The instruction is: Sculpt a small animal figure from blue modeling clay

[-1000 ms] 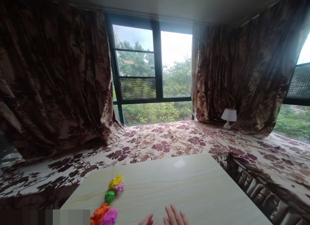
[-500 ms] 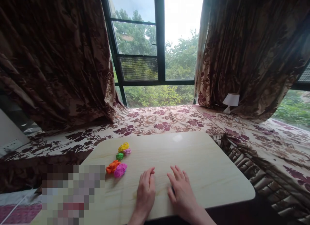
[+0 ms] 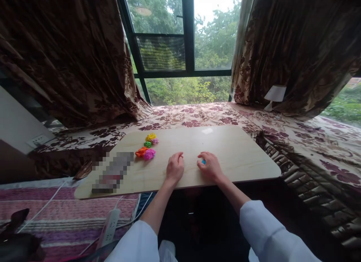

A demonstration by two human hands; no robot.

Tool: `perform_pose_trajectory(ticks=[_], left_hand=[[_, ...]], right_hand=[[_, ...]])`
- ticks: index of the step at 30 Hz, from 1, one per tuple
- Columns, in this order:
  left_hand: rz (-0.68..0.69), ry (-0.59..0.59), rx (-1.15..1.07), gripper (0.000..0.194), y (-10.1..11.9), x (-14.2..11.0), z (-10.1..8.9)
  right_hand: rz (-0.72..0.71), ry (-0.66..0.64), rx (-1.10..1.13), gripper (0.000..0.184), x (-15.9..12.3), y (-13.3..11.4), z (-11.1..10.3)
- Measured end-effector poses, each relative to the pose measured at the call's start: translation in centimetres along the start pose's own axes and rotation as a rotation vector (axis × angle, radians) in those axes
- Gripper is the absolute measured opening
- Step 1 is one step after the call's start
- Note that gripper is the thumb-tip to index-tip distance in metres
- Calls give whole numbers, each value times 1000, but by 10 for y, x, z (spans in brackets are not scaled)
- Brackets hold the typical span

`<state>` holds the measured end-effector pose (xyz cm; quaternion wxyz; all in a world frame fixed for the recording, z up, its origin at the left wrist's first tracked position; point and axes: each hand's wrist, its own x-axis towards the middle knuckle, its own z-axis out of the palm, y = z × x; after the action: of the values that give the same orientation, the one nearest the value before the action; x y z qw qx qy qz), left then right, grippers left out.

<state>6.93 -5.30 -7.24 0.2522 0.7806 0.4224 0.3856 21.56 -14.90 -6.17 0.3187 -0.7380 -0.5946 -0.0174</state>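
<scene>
Blue material [image 3: 203, 162] is held in the narrow, curled grip of the right hand [image 3: 210, 166], below right of the frame's centre. At lower centre the left hand [image 3: 175, 167] is half curled; whether anything is gripped there cannot be told.

Glossy tabletop [image 3: 239, 145] here, smooth, pale wood grain with a bright glint! The magenta lump [image 3: 149, 154] and orange lump [image 3: 140, 152] look matt and crinkled; the blue lump [image 3: 203, 162] shows too little to read. Satiny cloth gleams faintly on the curtain [image 3: 84, 62], smooth glass in the window [image 3: 214, 51], rough quilted fabric on the bedspread [image 3: 56, 211], white plastic on the power strip [image 3: 111, 224], matt cloth sleeves [image 3: 270, 228].
</scene>
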Motion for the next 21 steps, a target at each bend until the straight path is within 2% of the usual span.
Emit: perform_pose_trajectory(ticks=[5, 11, 17, 21], left_hand=[[-12, -31, 27, 29, 5, -4, 2], [2, -14, 57, 29, 11, -6, -1], [-1, -33, 77, 30, 9, -10, 0], [4, -36, 83, 30, 10, -13, 0]], right_hand=[[-15, -1, -30, 24, -5, 2, -3], [-38, 30, -79, 23, -11, -4, -11], [-67, 19, -79, 24, -47, -2, -39], [-112, -76, -86, 21, -62, -5, -53]])
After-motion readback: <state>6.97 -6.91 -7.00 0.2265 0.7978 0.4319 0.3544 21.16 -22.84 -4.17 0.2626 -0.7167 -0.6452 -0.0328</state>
